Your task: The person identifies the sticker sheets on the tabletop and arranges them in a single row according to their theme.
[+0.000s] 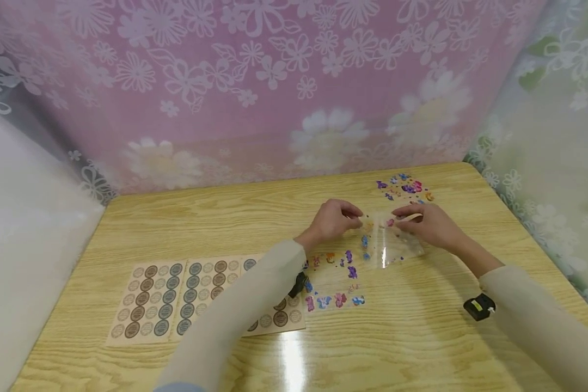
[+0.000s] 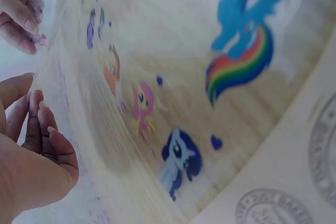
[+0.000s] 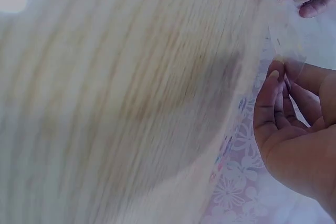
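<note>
A clear plastic sticker sheet (image 1: 383,247) with small cartoon pony stickers hangs between both hands over the right part of the table. My left hand (image 1: 332,219) pinches its upper left edge between thumb and fingers. At the upper right edge, my right hand (image 1: 432,224) pinches the same sheet, its thumb and fingertips meeting on the film (image 3: 296,67) in the right wrist view. A second clear sheet of pony stickers (image 1: 328,280) lies flat below the left hand; in the left wrist view its blue pony with a rainbow tail (image 2: 244,30) shows large.
Brown sheets of round label stickers (image 1: 144,299) lie on the wooden table (image 1: 215,223) at left, partly under the left sleeve. A loose cluster of colourful pony stickers (image 1: 411,188) sits near the back right edge. Patterned curtain (image 1: 255,109) hangs behind the table.
</note>
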Action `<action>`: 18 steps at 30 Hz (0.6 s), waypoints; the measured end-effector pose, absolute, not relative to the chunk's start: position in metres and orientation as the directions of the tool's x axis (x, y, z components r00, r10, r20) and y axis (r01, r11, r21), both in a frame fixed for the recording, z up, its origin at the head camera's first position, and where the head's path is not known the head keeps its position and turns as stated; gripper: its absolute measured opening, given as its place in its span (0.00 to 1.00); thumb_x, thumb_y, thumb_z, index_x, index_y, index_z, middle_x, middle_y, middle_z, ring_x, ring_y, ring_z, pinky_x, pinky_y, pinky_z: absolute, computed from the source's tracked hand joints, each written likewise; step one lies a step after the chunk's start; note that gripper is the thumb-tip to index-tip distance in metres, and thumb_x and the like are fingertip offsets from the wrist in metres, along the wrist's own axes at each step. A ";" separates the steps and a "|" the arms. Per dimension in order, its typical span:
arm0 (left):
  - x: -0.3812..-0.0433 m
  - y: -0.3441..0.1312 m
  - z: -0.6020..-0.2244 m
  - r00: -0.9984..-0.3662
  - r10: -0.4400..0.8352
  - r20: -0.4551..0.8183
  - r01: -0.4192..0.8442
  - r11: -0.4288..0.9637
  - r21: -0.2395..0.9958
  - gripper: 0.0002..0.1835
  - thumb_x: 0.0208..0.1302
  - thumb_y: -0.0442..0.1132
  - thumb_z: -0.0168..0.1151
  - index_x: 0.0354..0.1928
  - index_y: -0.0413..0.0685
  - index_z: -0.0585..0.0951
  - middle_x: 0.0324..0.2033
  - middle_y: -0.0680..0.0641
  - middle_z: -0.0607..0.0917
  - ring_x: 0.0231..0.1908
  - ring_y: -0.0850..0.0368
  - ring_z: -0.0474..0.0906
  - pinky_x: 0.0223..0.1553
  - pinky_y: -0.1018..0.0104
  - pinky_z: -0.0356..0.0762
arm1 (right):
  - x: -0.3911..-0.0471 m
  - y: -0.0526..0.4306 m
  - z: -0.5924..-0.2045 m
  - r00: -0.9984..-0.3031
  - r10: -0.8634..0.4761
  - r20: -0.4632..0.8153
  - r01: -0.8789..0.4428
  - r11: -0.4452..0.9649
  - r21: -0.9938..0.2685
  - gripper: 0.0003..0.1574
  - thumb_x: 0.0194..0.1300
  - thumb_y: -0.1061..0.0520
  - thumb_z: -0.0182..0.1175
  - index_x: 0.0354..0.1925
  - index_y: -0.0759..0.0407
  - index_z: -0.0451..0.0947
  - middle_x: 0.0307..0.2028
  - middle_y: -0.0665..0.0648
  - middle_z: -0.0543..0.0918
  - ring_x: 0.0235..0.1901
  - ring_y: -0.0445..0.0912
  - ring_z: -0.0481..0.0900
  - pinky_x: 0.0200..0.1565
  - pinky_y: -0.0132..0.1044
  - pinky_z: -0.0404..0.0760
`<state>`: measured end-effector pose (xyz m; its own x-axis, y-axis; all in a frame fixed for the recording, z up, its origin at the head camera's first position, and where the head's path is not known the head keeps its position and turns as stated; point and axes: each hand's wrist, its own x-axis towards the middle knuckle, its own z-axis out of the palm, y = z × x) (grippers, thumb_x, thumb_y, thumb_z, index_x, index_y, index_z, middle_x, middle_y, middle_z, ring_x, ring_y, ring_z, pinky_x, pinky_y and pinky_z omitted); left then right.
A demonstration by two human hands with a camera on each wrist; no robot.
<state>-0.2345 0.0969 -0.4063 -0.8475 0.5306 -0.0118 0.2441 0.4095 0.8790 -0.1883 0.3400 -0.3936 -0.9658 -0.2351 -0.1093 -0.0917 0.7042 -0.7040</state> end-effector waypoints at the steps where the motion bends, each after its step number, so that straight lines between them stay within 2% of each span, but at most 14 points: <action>1: -0.232 0.097 -0.405 -0.845 0.535 -0.016 0.247 0.416 0.875 0.10 0.56 0.39 0.62 0.40 0.46 0.82 0.28 0.56 0.79 0.28 0.63 0.74 0.26 0.70 0.73 | -0.186 0.341 -0.393 -0.963 -0.241 -0.116 -0.088 0.696 -0.712 0.25 0.63 0.50 0.54 0.55 0.61 0.70 0.48 0.63 0.73 0.40 0.53 0.77 0.33 0.39 0.77; 8: -0.211 0.099 -0.400 -0.811 0.582 -0.055 0.305 0.501 0.810 0.09 0.56 0.38 0.61 0.40 0.45 0.82 0.27 0.58 0.79 0.26 0.66 0.74 0.26 0.73 0.71 | -0.168 0.343 -0.394 -0.943 -0.286 -0.172 -0.071 0.674 -0.735 0.25 0.63 0.50 0.54 0.54 0.61 0.71 0.49 0.63 0.74 0.38 0.48 0.78 0.33 0.38 0.77; 18: -0.196 0.098 -0.404 -0.805 0.589 -0.071 0.396 0.623 0.675 0.08 0.54 0.40 0.63 0.37 0.51 0.83 0.25 0.62 0.79 0.24 0.71 0.72 0.26 0.77 0.69 | -0.152 0.344 -0.400 -0.939 -0.295 -0.173 -0.098 0.718 -0.689 0.22 0.62 0.51 0.55 0.51 0.61 0.74 0.46 0.61 0.76 0.38 0.47 0.78 0.33 0.34 0.76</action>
